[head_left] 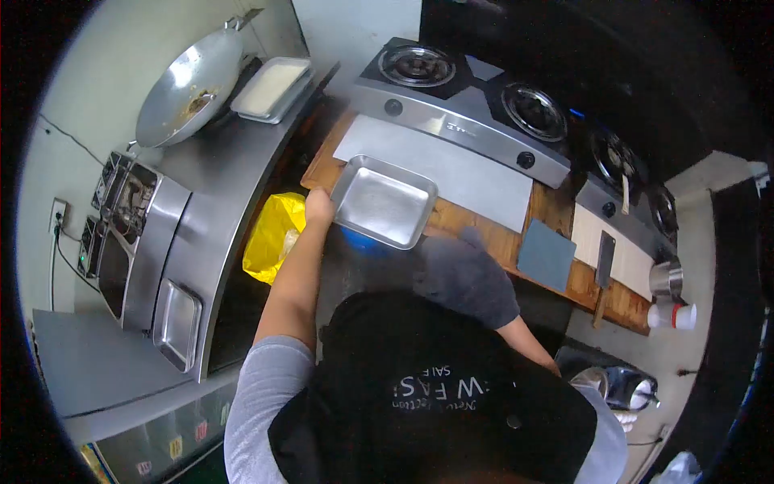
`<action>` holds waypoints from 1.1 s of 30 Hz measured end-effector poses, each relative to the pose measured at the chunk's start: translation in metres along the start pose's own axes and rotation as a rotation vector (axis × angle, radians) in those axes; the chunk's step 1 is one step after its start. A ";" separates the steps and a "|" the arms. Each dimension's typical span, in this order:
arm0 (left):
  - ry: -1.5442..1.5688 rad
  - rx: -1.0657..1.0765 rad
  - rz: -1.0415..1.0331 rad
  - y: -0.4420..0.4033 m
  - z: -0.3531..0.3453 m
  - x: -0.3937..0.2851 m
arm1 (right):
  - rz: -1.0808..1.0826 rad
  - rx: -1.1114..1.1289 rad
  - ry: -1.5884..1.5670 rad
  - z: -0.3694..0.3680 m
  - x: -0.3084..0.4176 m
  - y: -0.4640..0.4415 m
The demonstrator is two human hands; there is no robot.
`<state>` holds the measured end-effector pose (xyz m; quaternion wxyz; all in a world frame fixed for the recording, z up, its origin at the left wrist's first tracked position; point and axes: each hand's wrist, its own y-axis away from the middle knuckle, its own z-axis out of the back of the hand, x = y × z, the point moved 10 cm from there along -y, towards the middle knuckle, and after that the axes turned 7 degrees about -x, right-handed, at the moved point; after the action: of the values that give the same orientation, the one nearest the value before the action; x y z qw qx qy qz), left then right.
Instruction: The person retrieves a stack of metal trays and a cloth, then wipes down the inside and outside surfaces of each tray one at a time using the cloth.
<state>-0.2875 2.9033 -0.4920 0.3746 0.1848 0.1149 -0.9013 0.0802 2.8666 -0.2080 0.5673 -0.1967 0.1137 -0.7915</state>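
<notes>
My left hand (320,207) grips the left rim of a rectangular metal tray (383,200). The tray's shiny inside faces up and holds nothing I can see. A grey cloth (468,274) drapes over my right hand (436,232), hiding most of it. A bit of skin shows beside the tray's lower right corner, and the cloth bunches there against the tray. Below my left hand hangs a yellow plastic bag (274,238) with an open mouth. Part of a blue object (367,242) peeks out under the tray.
Ahead, a wooden counter (451,218) bears a white sheet (476,181), a grey-blue board (547,254) and a cleaver (605,260). Gas stoves (468,129) stand behind it. On the left steel counter (230,161) are a large wok (193,89), stacked trays (272,87) and a fryer (133,218).
</notes>
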 end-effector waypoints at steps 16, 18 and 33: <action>0.067 -0.030 -0.108 -0.010 0.033 -0.032 | 0.047 -0.198 -0.169 -0.010 -0.035 0.006; 0.129 0.065 0.016 -0.018 0.032 -0.025 | 0.039 -0.177 -0.169 -0.010 -0.032 0.002; 1.020 0.129 0.318 0.054 0.106 0.004 | -0.096 0.013 -0.128 -0.005 -0.018 -0.030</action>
<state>-0.2779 2.8264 -0.4017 0.3911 0.6370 0.1973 -0.6343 0.0578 2.8935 -0.2036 0.5359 -0.2485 0.0627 -0.8044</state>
